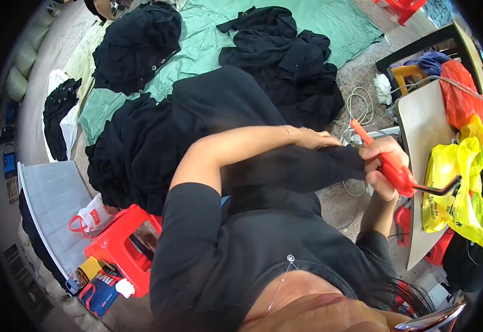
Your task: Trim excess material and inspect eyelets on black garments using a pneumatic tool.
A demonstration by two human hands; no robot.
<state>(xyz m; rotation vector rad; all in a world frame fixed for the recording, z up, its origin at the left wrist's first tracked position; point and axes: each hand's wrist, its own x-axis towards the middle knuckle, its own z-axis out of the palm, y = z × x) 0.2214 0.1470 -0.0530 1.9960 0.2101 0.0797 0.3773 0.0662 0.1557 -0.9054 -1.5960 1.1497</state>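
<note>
My right hand (384, 166): fingers closed around red scissors (382, 160) | blades point up-left, long axis diagonal | my left hand (313, 138): fingers pinching black garment (302, 169) just beside blade tips, above my lap

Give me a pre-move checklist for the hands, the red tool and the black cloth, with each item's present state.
1. Right hand has a firm grip on the red-handled tool: ok.
2. Left hand rests on the black garment: ok.
3. Left hand's fingers clear of the tool's tip: cannot tell, they lie close to it.
4. Tool's working end visible: not ok, hidden by hand and cloth.
5. Garment pulled flat between the hands: cannot tell, black folds blur together.
6. White cable on the floor apart from the tool: ok.
</note>
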